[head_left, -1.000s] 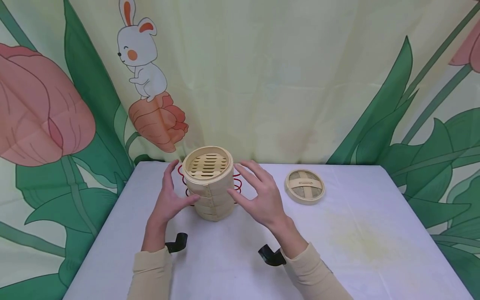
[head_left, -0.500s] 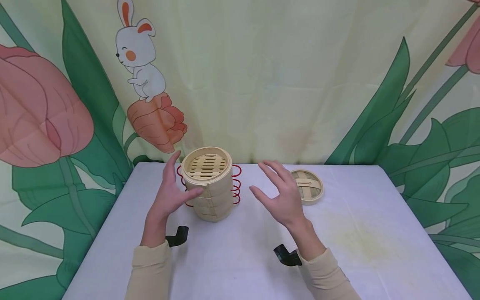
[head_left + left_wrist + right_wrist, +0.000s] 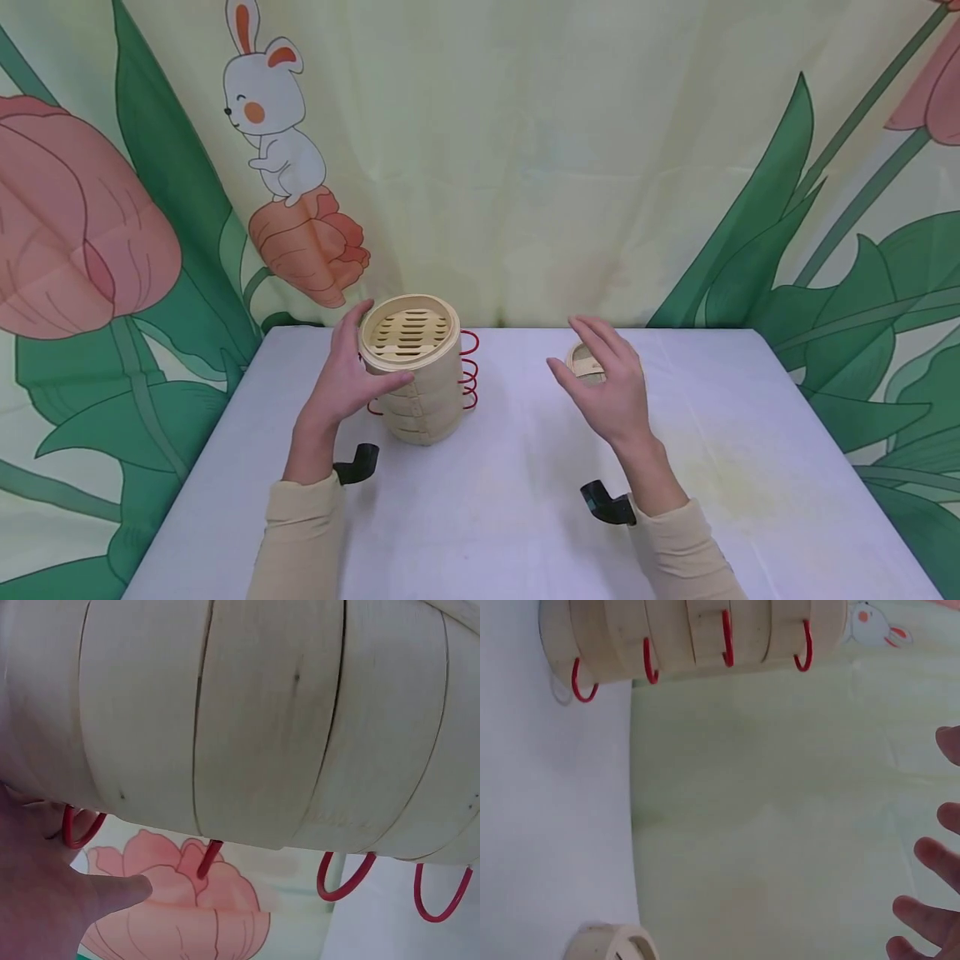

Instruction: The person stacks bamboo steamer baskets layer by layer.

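A tall stack of bamboo steamer baskets (image 3: 420, 404) stands on the table, its slatted top tier (image 3: 411, 333) uncovered. My left hand (image 3: 345, 379) lies along the stack's upper left side, thumb across the front and fingers by the rim. In the left wrist view, one finger (image 3: 120, 892) extends straight beside the red loops (image 3: 345, 881). Farther right, my right hand (image 3: 611, 383) hovers with spread fingers, holding nothing. It partly hides the small round bamboo lid (image 3: 583, 362). From the right wrist, fingertips (image 3: 930, 859) show at the right edge and the lid at the bottom.
A white cloth (image 3: 495, 500) covers the table. Behind it hangs a curtain (image 3: 525, 167) printed with flowers, leaves and a rabbit. Red loops (image 3: 470, 367) stick out from the stack's right side. A black camera mount (image 3: 607, 504) juts from the right wrist, another (image 3: 358, 464) from the left.
My right hand has left the stack's side and moved right, to over the lid. My left hand has come closer around the stack's upper part, its thumb farther across the front.
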A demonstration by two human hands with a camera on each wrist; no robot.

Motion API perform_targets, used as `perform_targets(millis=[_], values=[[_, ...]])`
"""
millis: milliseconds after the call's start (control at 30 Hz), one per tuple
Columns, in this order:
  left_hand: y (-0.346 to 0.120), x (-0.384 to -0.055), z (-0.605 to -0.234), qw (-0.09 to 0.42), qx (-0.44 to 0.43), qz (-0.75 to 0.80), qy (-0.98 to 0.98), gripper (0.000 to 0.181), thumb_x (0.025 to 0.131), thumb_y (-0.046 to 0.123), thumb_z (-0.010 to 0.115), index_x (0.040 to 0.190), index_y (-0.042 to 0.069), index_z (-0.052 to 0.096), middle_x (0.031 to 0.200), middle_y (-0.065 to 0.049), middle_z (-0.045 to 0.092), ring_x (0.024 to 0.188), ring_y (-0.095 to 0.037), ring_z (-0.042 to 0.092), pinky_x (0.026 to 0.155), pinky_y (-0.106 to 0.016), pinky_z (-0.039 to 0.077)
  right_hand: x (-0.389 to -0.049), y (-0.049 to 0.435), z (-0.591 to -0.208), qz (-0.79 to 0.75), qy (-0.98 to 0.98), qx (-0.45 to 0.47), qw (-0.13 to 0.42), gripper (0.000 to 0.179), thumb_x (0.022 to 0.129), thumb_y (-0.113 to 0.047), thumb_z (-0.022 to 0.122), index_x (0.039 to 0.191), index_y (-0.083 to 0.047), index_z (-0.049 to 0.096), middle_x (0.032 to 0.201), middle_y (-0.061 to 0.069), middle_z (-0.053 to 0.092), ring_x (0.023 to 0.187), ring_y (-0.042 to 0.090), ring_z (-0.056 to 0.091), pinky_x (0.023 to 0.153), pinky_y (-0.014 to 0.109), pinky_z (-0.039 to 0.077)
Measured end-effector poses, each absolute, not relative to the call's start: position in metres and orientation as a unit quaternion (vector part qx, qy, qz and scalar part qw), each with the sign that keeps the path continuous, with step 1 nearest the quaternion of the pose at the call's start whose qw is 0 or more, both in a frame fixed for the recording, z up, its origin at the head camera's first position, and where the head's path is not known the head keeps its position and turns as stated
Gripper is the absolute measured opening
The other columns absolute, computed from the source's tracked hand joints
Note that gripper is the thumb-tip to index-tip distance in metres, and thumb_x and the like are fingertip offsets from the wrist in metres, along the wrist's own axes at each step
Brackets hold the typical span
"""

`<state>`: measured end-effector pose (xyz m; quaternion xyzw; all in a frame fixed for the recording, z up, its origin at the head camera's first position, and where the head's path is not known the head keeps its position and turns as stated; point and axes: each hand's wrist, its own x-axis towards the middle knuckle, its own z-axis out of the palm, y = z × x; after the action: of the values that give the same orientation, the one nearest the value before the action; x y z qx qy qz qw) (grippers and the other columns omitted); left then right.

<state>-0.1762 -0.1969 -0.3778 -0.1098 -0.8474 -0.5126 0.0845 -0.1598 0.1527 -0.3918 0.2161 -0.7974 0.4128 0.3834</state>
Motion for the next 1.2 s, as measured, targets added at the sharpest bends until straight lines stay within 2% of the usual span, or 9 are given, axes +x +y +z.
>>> perform_targets(millis=[100,267,633,867,1200], values=[[-0.197,-0.176,-0.378,0.084,-0.11,-0.513,-0.847,0.117,0.068,0.026,0.093,0.158,0.008,0.02,0.153,-0.016,0.026,0.139,-0.03,0.028,0.112,-0.06,0.027,-0.16,0.163,-0.393,0.418,-0.803,0.196,0.377,0.054,0.078,-0.008,0.083,0.129,-0.004,0.068,0.129,0.013,0.064,0.119,0.032,0.059,0.098,0.057,0.04],[-0.197,-0.175,-0.378,0.083,-0.104,-0.52,-0.844,0.114,0.069,0.025,0.093,0.157,0.008,0.022,0.152,-0.015,0.028,0.139,-0.029,0.029,0.112,-0.059,0.028,-0.16,0.175,-0.396,0.416,-0.814,0.173,0.368,0.054,0.079,-0.008,0.083,0.131,-0.006,0.068,0.131,0.012,0.063,0.122,0.031,0.057,0.099,0.054,0.04],[-0.198,-0.174,-0.385,0.08,-0.093,-0.527,-0.841,0.116,0.07,0.024,0.092,0.158,0.008,0.018,0.153,-0.017,0.024,0.139,-0.031,0.029,0.112,-0.06,0.027,-0.163,0.189,-0.408,0.407,-0.829,0.153,0.351,0.058,0.08,-0.01,0.083,0.135,-0.007,0.066,0.134,0.013,0.062,0.124,0.033,0.056,0.101,0.052,0.041],[-0.196,-0.174,-0.385,0.079,-0.095,-0.528,-0.84,0.116,0.07,0.022,0.092,0.157,0.007,0.018,0.151,-0.018,0.025,0.138,-0.032,0.03,0.112,-0.059,0.027,-0.17,0.203,-0.42,0.391,-0.845,0.132,0.339,0.058,0.08,-0.011,0.082,0.135,-0.004,0.064,0.132,0.017,0.062,0.123,0.037,0.056,0.099,0.06,0.042],[-0.194,-0.175,-0.385,0.08,-0.093,-0.537,-0.834,0.117,0.069,0.021,0.092,0.158,0.009,0.018,0.152,-0.017,0.025,0.138,-0.031,0.031,0.112,-0.059,0.026,-0.177,0.22,-0.44,0.38,-0.86,0.105,0.324,0.056,0.08,-0.011,0.083,0.132,0.0,0.065,0.13,0.021,0.062,0.121,0.04,0.056,0.099,0.062,0.041]])
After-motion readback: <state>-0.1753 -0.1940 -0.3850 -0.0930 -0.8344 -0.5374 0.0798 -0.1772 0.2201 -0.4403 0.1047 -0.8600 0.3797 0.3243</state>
